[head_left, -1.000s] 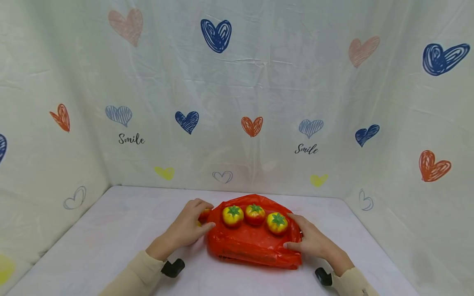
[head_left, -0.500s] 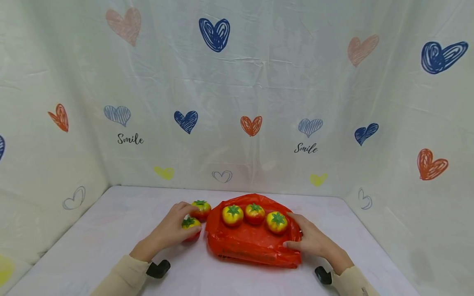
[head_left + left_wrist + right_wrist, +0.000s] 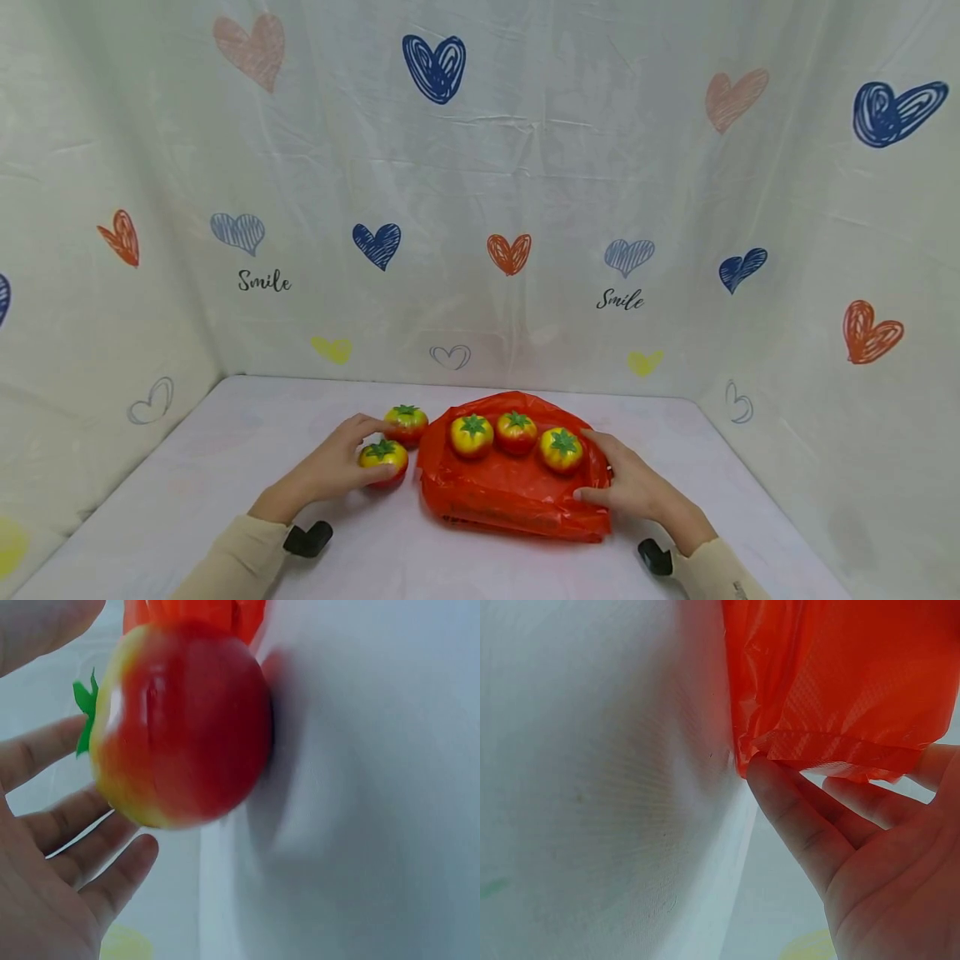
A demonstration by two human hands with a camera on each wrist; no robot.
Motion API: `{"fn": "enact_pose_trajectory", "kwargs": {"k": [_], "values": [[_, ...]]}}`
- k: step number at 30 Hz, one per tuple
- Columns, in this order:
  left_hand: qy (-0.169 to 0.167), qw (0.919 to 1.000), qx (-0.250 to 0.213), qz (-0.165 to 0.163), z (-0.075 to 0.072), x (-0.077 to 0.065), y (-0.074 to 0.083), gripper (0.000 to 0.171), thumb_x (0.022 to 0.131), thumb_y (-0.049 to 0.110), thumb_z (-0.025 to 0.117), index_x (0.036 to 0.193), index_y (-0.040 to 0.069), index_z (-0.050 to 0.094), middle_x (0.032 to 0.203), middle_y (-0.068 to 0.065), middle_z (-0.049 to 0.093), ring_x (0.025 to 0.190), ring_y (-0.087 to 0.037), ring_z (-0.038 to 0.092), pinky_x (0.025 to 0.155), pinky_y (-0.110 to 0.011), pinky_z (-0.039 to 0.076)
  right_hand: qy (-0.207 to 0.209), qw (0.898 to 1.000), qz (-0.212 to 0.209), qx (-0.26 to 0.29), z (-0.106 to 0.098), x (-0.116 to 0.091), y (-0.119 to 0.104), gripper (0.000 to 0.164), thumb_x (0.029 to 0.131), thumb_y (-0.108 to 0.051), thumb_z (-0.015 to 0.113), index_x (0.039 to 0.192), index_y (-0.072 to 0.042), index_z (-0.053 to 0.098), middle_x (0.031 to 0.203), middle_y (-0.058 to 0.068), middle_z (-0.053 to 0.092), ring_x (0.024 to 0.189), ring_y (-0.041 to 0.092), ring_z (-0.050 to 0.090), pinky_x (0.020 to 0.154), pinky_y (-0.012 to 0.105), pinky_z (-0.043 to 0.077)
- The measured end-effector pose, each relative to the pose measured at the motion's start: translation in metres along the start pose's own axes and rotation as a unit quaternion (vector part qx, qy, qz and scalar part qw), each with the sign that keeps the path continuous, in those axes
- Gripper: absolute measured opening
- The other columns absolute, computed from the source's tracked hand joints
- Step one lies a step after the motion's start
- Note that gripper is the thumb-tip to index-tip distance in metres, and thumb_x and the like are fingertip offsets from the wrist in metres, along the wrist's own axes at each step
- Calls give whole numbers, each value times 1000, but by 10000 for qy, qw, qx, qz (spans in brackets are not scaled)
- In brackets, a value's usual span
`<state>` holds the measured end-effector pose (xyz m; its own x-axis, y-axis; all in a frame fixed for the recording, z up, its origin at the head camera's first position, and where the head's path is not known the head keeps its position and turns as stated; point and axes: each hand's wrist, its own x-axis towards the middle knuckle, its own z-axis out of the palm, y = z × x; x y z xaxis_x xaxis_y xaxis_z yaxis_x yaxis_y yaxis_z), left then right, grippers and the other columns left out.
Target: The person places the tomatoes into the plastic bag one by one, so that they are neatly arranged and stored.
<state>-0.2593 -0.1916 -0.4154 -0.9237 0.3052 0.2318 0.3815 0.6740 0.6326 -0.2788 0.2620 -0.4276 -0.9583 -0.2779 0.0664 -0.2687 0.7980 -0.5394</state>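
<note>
In the head view my left hand (image 3: pixel 333 462) is spread around a red-and-yellow toy tomato (image 3: pixel 383 454) on the table, with the thumb overlapping its front. The left wrist view shows this toy tomato (image 3: pixel 187 727) against the table, the fingers (image 3: pixel 120 877) loosely extended beside it. Just behind it sits a second toy tomato (image 3: pixel 408 427). My right hand (image 3: pixel 637 483) holds the right side of a red plastic bag (image 3: pixel 502 504), thumb on top and fingers at the far edge. Its fingertips meet the bag's hem (image 3: pixel 840 746) in the right wrist view.
Three more toy tomatoes (image 3: pixel 517 433) with green star-shaped tops lie in a row on the bag. A white cloth covers the table (image 3: pixel 225 467). Behind and at both sides hangs a white curtain (image 3: pixel 480 167) printed with hearts.
My left hand has drawn back to the left from the bag, and its fingers have loosened. Two toy tomatoes beside the bag have come into view. The right hand stays put.
</note>
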Motion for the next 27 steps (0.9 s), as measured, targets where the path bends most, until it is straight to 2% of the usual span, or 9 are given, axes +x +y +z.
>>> {"fn": "enact_pose_trajectory", "kwargs": {"k": [5, 9, 11, 19, 27], "values": [[-44, 9999, 84, -81, -2, -1, -6, 53, 77, 38, 78, 121, 15, 59, 120, -6, 54, 114, -31, 50, 94, -54, 44, -3, 10000, 5, -20, -1, 0, 0, 95, 68, -48, 80, 146, -18, 35, 145, 6, 40, 130, 32, 39, 98, 60, 39], [-130, 9994, -46, -325, -2, -2, -8, 54, 76, 37, 78, 122, 18, 58, 122, -3, 53, 113, -26, 49, 93, -48, 46, -24, 10000, 45, -16, -1, 0, 0, 95, 68, -48, 80, 146, -18, 35, 145, 6, 39, 130, 32, 39, 97, 60, 40], [-175, 9992, -131, -343, -2, -2, -9, 54, 76, 36, 78, 123, 18, 58, 123, -2, 53, 113, -24, 49, 92, -45, 47, -31, 10000, 42, -5, -1, 1, 0, 96, 68, -48, 80, 146, -18, 34, 145, 6, 39, 130, 32, 39, 97, 60, 40], [-316, 9989, -344, 35, -6, -4, -13, 46, 79, 30, 77, 119, 15, 59, 119, -5, 55, 106, -24, 51, 87, -42, 48, -61, 10000, 56, 6, -2, 0, 0, 95, 68, -48, 80, 146, -18, 35, 145, 7, 39, 130, 32, 38, 98, 60, 39], [-489, 9977, -461, -70, -6, -5, -12, 49, 76, 26, 79, 119, 16, 58, 119, -6, 56, 102, -25, 53, 83, -41, 52, -55, 10000, 23, -14, -2, 0, -1, 94, 68, -48, 80, 145, -18, 36, 145, 6, 40, 130, 32, 39, 98, 60, 38]]}}
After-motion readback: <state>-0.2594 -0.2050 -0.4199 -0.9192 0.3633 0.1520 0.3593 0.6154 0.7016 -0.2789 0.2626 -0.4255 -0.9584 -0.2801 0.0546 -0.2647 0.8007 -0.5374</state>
